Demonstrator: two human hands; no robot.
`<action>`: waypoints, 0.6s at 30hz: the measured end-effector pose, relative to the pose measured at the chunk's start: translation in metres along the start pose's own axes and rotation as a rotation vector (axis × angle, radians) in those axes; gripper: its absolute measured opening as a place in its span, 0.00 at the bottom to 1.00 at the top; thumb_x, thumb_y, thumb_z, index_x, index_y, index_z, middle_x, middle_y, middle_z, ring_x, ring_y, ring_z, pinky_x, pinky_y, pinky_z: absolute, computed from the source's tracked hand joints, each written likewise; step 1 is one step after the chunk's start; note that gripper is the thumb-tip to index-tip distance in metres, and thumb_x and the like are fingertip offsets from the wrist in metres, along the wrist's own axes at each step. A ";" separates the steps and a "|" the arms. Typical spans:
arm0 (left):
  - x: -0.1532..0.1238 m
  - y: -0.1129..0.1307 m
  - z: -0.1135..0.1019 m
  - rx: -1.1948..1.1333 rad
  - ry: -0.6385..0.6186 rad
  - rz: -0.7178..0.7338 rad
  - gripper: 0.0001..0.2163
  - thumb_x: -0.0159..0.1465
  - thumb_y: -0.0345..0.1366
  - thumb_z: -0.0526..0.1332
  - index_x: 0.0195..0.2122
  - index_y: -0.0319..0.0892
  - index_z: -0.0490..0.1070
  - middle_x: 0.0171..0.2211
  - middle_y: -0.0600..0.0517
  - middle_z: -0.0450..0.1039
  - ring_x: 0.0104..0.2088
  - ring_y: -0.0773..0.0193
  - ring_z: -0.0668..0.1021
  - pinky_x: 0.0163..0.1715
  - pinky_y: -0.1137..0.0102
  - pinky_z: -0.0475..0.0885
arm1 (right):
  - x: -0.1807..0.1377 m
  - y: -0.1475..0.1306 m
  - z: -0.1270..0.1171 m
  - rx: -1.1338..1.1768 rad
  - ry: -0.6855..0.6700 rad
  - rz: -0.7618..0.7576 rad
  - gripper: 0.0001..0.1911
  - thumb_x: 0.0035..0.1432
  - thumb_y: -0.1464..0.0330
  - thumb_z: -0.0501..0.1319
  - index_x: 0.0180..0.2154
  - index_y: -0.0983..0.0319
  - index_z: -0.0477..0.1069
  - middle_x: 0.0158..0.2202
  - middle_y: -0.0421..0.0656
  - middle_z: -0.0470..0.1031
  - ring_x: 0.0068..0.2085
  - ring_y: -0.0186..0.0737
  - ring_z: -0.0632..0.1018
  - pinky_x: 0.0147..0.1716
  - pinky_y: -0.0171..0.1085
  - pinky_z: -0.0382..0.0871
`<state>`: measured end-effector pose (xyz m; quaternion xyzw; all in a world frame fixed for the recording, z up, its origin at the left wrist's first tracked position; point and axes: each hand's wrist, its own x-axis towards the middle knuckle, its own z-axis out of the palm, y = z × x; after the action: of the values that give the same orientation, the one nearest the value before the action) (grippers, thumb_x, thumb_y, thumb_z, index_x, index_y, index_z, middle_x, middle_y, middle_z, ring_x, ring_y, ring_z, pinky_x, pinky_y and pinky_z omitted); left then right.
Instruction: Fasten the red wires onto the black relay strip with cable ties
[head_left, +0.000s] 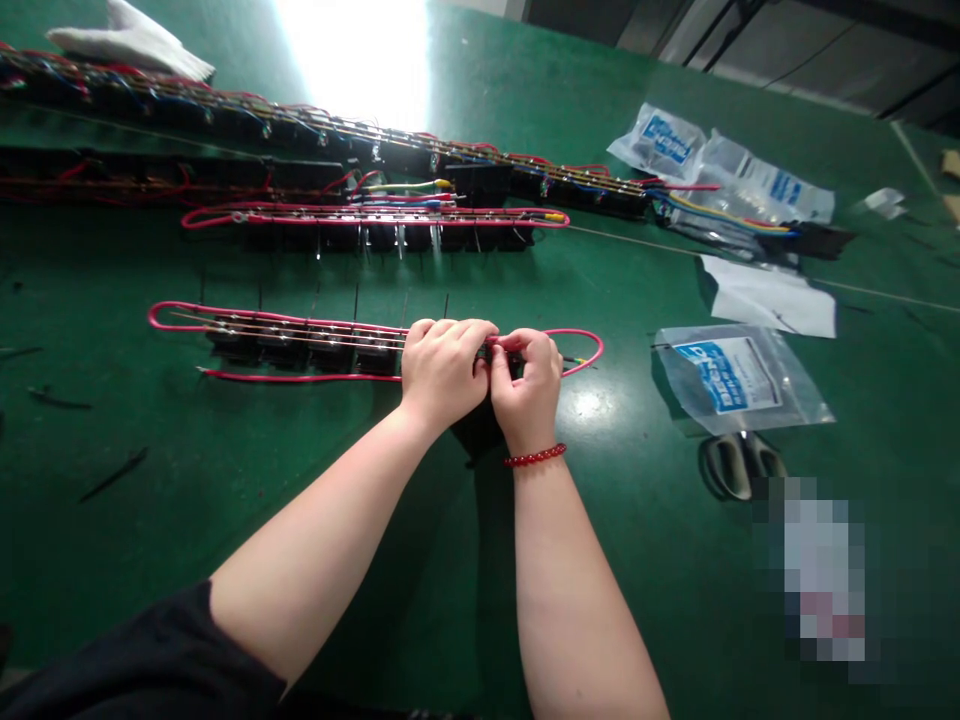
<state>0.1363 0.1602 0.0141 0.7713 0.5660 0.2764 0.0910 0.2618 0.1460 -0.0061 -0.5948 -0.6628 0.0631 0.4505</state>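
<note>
A row of black sockets [300,345] lies on the green table [187,480], wired with bare copper strips and looped by a red wire [585,350]. My left hand [442,370] is curled over the right end of this row, fingers closed on it. Touching it, my right hand [529,385], with a red bead bracelet at the wrist, pinches the red wire against the end socket. What lies under the fingers is hidden.
Similar wired socket rows [375,228] lie further back, some long ones [315,130] across the table. Plastic bags [739,378] and paper [772,298] sit at the right, scissors [739,462] below them. A white glove [127,42] lies far left. Wire scraps [112,475] dot the left side.
</note>
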 end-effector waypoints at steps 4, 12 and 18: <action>0.000 0.000 0.000 -0.008 -0.016 -0.012 0.13 0.62 0.34 0.58 0.47 0.49 0.75 0.42 0.52 0.82 0.46 0.56 0.79 0.52 0.57 0.62 | 0.000 0.000 0.000 0.006 0.000 0.008 0.03 0.62 0.69 0.59 0.38 0.57 0.65 0.36 0.40 0.75 0.40 0.42 0.74 0.45 0.46 0.66; 0.001 0.003 -0.003 0.001 -0.028 -0.029 0.17 0.61 0.33 0.59 0.50 0.51 0.73 0.41 0.52 0.82 0.46 0.56 0.79 0.52 0.58 0.63 | 0.000 0.001 0.000 0.007 -0.007 0.012 0.01 0.62 0.69 0.58 0.37 0.57 0.65 0.36 0.41 0.74 0.40 0.42 0.74 0.44 0.46 0.66; 0.001 0.003 -0.004 -0.008 -0.024 -0.026 0.18 0.61 0.33 0.59 0.52 0.51 0.72 0.41 0.53 0.82 0.45 0.57 0.79 0.52 0.59 0.62 | 0.000 0.001 0.000 0.009 0.011 0.031 0.06 0.62 0.69 0.58 0.32 0.57 0.62 0.33 0.40 0.73 0.38 0.41 0.73 0.43 0.44 0.66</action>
<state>0.1370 0.1594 0.0190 0.7667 0.5738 0.2682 0.1047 0.2624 0.1461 -0.0071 -0.6034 -0.6507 0.0699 0.4557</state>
